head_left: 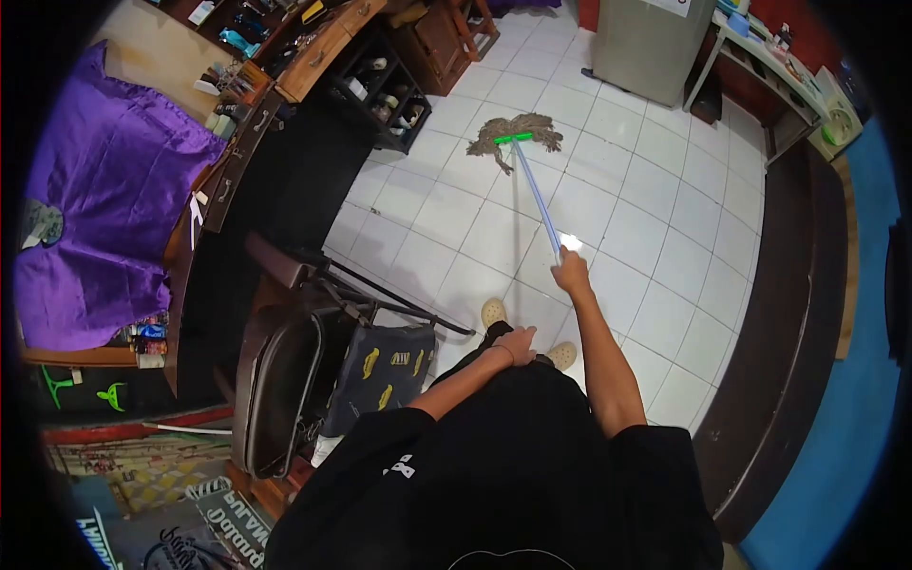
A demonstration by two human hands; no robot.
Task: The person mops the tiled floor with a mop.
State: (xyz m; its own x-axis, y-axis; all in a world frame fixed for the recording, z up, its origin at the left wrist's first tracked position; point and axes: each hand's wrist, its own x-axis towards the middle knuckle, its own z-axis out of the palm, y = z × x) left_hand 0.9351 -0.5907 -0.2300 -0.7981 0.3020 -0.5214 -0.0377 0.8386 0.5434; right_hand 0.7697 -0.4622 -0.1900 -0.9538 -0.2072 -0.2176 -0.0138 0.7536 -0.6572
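My right hand [570, 273] is closed round the upper end of a mop's blue handle [540, 198], arm stretched forward. The mop head [521, 128], a spread of grey-brown strands under a green clamp [513, 139], lies flat on the white tiled floor ahead. Close to my body, my left hand [518, 346] rests loosely against my dark clothes with no object visible in it; its fingers show only in part. Below it are my feet in pale clogs [493, 312].
A brown padded chair [285, 380] stands close on my left, beside a wooden counter [328, 47] and a black shelf unit [385, 100]. Ahead is a grey fridge [654, 47]. A white table [774, 66] and a long dark bench [788, 332] line the right side.
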